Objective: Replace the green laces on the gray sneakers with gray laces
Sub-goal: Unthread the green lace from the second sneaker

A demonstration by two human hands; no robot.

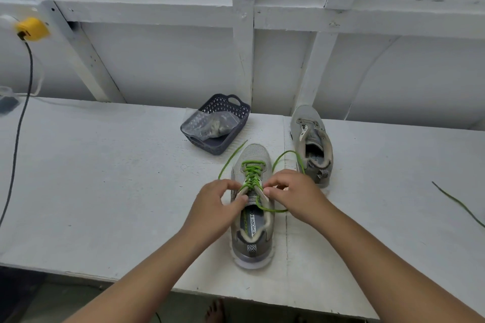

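A laced sneaker (252, 207) lies before the basket (231, 139), the unlaced sneaker (312, 144) behind-right.

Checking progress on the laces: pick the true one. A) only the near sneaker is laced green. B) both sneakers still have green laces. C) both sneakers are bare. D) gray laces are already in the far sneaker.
A: the near sneaker carries the green lace; the far sneaker shows empty eyelets.

Single head-worn view, wide-angle (edges bowed), looking forward and down, close over the white table (105, 191); forearms enter from the bottom edge, wall (157, 65) fills the upper frame.
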